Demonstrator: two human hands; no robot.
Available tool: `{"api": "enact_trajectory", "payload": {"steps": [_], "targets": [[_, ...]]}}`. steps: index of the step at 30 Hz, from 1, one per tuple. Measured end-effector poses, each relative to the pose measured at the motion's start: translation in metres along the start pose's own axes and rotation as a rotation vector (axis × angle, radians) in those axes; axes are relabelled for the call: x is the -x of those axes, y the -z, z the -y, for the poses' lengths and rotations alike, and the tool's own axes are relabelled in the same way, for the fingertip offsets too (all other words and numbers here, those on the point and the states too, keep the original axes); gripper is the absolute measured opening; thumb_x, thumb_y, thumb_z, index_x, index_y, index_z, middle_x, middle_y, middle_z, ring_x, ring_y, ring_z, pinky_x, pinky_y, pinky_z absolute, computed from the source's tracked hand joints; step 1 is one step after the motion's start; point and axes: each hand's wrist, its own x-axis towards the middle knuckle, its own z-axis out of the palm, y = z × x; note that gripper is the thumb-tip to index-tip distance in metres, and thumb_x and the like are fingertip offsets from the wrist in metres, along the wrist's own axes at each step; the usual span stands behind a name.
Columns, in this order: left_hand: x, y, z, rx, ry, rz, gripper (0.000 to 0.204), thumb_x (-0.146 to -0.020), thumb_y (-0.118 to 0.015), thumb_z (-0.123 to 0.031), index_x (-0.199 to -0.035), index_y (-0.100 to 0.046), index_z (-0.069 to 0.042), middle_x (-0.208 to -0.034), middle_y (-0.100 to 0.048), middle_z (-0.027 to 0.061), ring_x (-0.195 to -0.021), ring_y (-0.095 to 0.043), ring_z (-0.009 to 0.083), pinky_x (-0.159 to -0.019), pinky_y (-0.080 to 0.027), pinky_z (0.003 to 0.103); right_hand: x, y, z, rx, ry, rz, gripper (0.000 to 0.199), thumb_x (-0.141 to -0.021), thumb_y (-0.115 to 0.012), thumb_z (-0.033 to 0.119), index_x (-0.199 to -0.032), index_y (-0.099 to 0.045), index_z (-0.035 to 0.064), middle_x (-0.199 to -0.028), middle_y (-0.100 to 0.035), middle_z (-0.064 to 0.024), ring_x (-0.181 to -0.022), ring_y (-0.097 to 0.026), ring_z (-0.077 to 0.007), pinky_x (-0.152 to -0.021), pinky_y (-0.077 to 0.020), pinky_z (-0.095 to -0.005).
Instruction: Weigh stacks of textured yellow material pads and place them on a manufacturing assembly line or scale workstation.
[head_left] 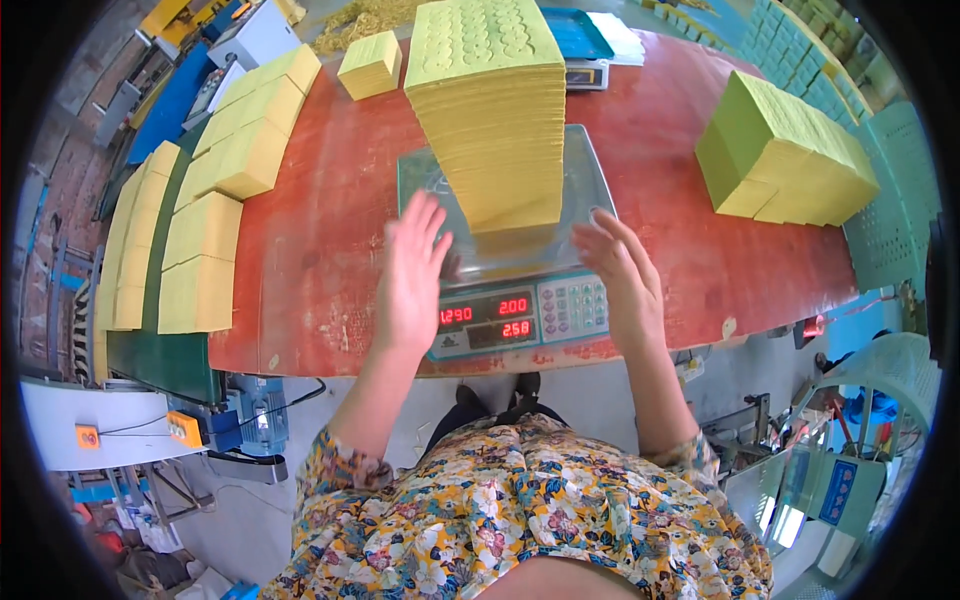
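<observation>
A tall stack of yellow paper sheets stands upright on the clear-covered pan of a digital scale. Rows of scalloped marks are pressed into the top sheet. The scale's red display is lit, with a keypad to its right. My left hand is raised left of the stack's base, fingers stretched out and slightly blurred. On the other side, my right hand hovers by the pan's right edge, fingers extended. Both hands are apart from the stack and hold nothing.
Yellow paper blocks line the left by a green conveyor belt. A small yellow block sits behind. At right, a larger yellow stack rests on the red table. A second scale with a blue tray stands at the back.
</observation>
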Motion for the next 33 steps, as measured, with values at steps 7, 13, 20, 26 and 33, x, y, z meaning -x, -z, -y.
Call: {"api": "enact_trajectory", "payload": {"steps": [7, 13, 20, 26, 33], "targets": [[0.114, 0.078, -0.019, -0.19, 0.088, 0.019, 0.046, -0.104, -0.035, -0.034, -0.128, -0.052, 0.001, -0.125, -0.06, 0.0191, -0.111, -0.06, 0.0259, -0.094, -0.048, 0.039, 0.107, 0.004, -0.031, -0.079, -0.28, -0.103, 0.03, -0.1, -0.049, 0.017, -0.12, -0.062, -0.0009, -0.102, -0.069, -0.011, -0.095, -0.066, -0.0198, -0.087, -0.0516, -0.0335], [0.156, 0.103, -0.032, -0.203, 0.076, -0.094, 0.034, -0.102, -0.042, -0.024, -0.116, -0.059, 0.002, -0.111, -0.066, 0.0177, -0.099, -0.065, 0.0238, -0.085, -0.052, 0.036, 0.164, -0.056, -0.058, -0.176, -0.406, 0.021, 0.026, -0.099, -0.052, 0.015, -0.117, -0.063, -0.0004, -0.1, -0.069, -0.0099, -0.091, -0.067, -0.0179, -0.084, -0.0529, -0.031], [0.202, 0.135, -0.031, -0.235, 0.199, -0.05, 0.028, -0.102, -0.045, -0.021, -0.112, -0.061, 0.0, -0.107, -0.067, 0.0152, -0.096, -0.065, 0.0217, -0.084, -0.051, 0.034, 0.232, -0.095, -0.072, -0.11, -0.558, 0.143, 0.026, -0.1, -0.052, 0.015, -0.117, -0.062, -0.0012, -0.1, -0.069, -0.0102, -0.093, -0.067, -0.0179, -0.086, -0.0531, -0.0313], [0.202, 0.121, -0.031, -0.239, 0.227, 0.038, 0.027, -0.101, -0.046, -0.02, -0.111, -0.061, 0.0, -0.107, -0.067, 0.0148, -0.096, -0.065, 0.0206, -0.083, -0.051, 0.033, 0.25, -0.092, -0.066, -0.089, -0.545, 0.085, 0.026, -0.1, -0.049, 0.014, -0.117, -0.062, -0.0017, -0.1, -0.068, -0.0112, -0.093, -0.067, -0.0202, -0.086, -0.0528, -0.0325], [0.188, 0.091, -0.026, -0.254, 0.245, 0.132, 0.028, -0.102, -0.046, -0.02, -0.111, -0.061, 0.001, -0.108, -0.067, 0.0154, -0.095, -0.066, 0.0201, -0.084, -0.052, 0.033, 0.233, -0.084, -0.06, -0.1, -0.566, 0.088, 0.028, -0.099, -0.052, 0.016, -0.119, -0.061, -0.0021, -0.103, -0.069, -0.0125, -0.095, -0.067, -0.0198, -0.086, -0.0522, -0.0321]]}}
